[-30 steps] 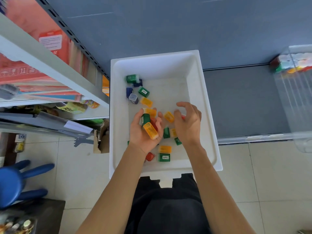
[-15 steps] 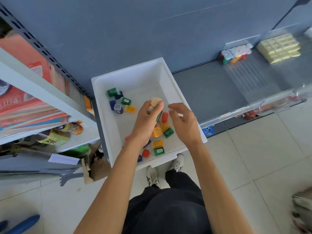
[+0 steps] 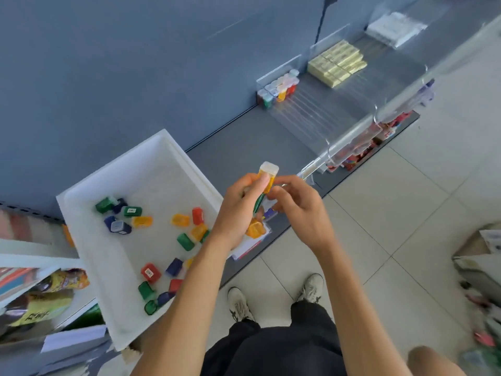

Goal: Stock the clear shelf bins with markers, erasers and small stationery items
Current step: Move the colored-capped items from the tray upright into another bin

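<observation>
My left hand (image 3: pixel 238 210) grips a bunch of small sharpeners; an orange one with a clear cap (image 3: pixel 267 173) sticks up above my thumb, and a green one and another orange one (image 3: pixel 254 229) show below. My right hand (image 3: pixel 301 210) is curled against the bunch, fingertips pinching at it from the right. Both hands hover over the right edge of the white tray (image 3: pixel 89 240), which holds several loose red, green, orange and blue sharpeners (image 3: pixel 187 241). A clear shelf bin (image 3: pixel 306 115) at the upper right has a row of the same sharpeners (image 3: pixel 278 89) at its back.
The neighbouring clear bin holds stacked yellowish packs (image 3: pixel 337 63), and a further one holds white packets (image 3: pixel 394 28). A grey shelf (image 3: pixel 244 147) carries the tray and bins. Shelving with goods (image 3: pixel 35 294) is at the left. Boxes (image 3: pixel 477 256) sit on the tiled floor at the right.
My view has swung right and my hands have lifted from inside the tray to its right edge. My right hand has closed in on the bunch held in my left.
</observation>
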